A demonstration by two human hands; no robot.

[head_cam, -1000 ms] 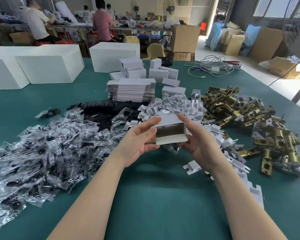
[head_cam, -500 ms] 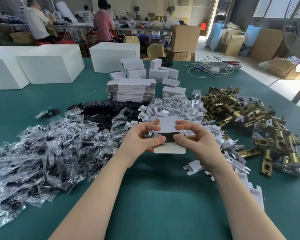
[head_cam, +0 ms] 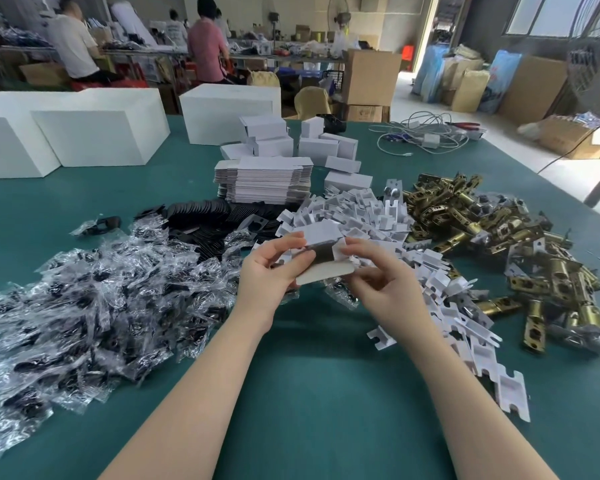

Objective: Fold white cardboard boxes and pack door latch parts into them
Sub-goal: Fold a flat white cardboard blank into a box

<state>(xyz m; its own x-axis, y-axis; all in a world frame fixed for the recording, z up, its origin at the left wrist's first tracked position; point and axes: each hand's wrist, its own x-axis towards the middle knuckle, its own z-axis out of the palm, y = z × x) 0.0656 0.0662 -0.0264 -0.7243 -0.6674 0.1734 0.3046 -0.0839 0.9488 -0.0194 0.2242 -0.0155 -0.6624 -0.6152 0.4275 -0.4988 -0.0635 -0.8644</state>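
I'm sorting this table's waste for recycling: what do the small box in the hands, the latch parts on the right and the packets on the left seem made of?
Small box: thin white cardboard with a matte finish; it creases flat and its flap shows a paler inside.
Latch parts: metal, apparently brass-plated, with a shiny yellow gleam.
Packets: clear plastic film, crinkled and glinting, around dark pieces whose material cannot be told.

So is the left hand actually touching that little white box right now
Touching. The head view shows the left hand pinching the small white box at its left edge, thumb on top, while the right hand holds the opposite side.
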